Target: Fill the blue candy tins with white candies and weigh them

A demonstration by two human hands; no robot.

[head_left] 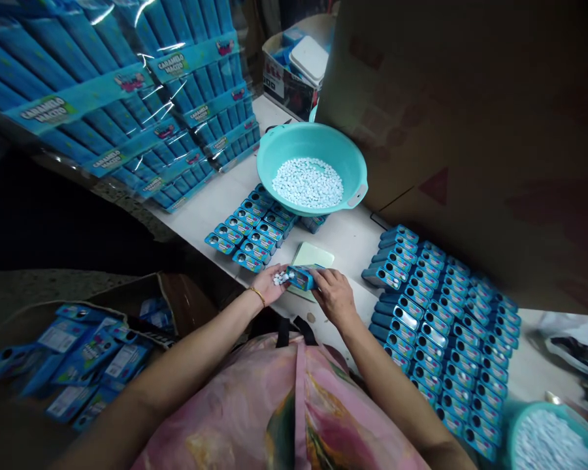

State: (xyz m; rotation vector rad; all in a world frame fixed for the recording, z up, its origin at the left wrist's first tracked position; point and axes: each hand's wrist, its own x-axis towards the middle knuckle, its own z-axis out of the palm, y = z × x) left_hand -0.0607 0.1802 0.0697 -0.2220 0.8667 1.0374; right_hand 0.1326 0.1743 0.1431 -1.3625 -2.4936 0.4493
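My left hand (268, 284), with a bracelet at its wrist, is cupped palm up and holds a few small pale candies (281, 278). My right hand (334, 295) grips a small blue candy box (301, 278), tilted so that one end meets the candies in the left palm. Behind and under the hands a pale green scale (314, 255) lies on the white table (350, 236). A turquoise basin (312, 140) beyond it contains many of the same candies. Left of the scale, blue boxes (249, 230) stand in rows, round holes in their tops.
Many more blue boxes (436, 326) fill the right side, beside a large cardboard box (451, 143). A second candy basin (553, 431) is at lower right. Wrapped blue display packs (127, 98) rise at left; a carton of loose blue boxes (85, 352) sits below.
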